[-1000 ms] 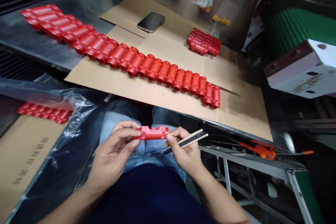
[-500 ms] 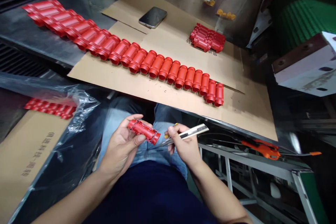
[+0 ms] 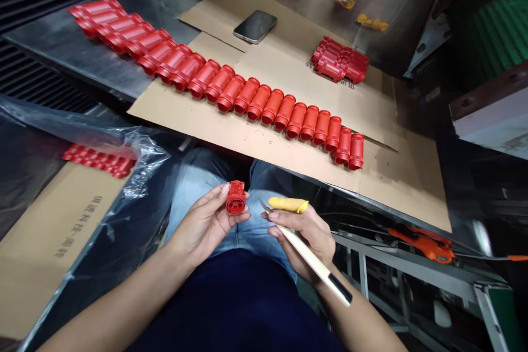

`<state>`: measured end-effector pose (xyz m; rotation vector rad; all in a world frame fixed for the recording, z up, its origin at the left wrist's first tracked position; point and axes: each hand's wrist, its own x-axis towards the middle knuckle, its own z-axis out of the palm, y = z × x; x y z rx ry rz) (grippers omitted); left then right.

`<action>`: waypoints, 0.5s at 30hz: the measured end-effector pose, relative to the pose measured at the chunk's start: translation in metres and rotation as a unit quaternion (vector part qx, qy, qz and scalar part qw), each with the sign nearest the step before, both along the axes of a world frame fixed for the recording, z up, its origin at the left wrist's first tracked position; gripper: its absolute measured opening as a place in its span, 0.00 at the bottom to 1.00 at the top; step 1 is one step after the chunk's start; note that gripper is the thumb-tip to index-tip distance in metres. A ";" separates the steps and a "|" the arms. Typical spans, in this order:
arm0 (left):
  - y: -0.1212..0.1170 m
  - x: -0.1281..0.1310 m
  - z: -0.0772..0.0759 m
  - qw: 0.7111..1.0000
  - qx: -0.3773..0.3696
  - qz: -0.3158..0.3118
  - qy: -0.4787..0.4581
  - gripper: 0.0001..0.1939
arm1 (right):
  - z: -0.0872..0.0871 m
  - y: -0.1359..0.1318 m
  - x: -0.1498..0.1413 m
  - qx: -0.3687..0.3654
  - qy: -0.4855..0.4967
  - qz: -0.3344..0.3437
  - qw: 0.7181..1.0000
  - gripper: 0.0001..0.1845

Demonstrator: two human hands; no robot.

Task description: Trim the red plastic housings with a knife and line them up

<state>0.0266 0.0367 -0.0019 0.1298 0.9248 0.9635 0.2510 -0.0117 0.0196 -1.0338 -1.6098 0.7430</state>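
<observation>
Above my lap, my left hand (image 3: pixel 212 220) pinches a red plastic cylindrical part (image 3: pixel 236 198), its round end with holes facing me. A utility knife (image 3: pixel 309 256) with a cream handle is gripped in my right hand (image 3: pixel 307 234); its blade points left toward the part, a small gap apart. A yellow finger cover (image 3: pixel 286 205) sits on one finger of that hand. On the table, a long slanting row of similar red cylinders (image 3: pixel 259 102) lies side by side on cardboard (image 3: pixel 206 115), its far left end on bare dark metal.
A phone (image 3: pixel 256 26) and a cluster of red parts (image 3: pixel 340 59) lie farther back, with yellow pieces (image 3: pixel 372 22) behind. At left, a cardboard box (image 3: pixel 61 231) with plastic film carries more red parts (image 3: pixel 99 159). An orange-handled tool (image 3: pixel 424 245) is at right.
My left hand has turned the red part so its end faces me. My right hand has swung the knife round, its handle now pointing down and right. The view has shifted slightly left.
</observation>
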 end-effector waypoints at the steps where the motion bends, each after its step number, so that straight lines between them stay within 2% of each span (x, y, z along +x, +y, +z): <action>1: 0.000 0.000 0.000 1.000 -0.004 0.003 0.000 0.07 | -0.001 0.000 0.000 -0.001 0.003 0.002 1.000 0.21; 5: 0.002 0.002 -0.002 1.000 -0.015 0.021 0.011 0.04 | 0.000 0.001 -0.003 -0.019 0.000 -0.002 1.000 0.16; 9: 0.002 0.004 0.000 1.000 -0.009 0.020 0.014 0.06 | 0.003 0.002 -0.006 -0.080 0.007 0.001 0.997 0.08; 11: 0.001 0.004 0.003 0.999 0.022 0.016 0.018 0.11 | 0.004 0.002 -0.006 -0.076 0.015 0.008 0.997 0.09; 15: -0.002 0.001 0.011 0.994 0.100 0.011 0.050 0.26 | 0.005 0.004 -0.004 -0.017 0.010 0.036 0.999 0.11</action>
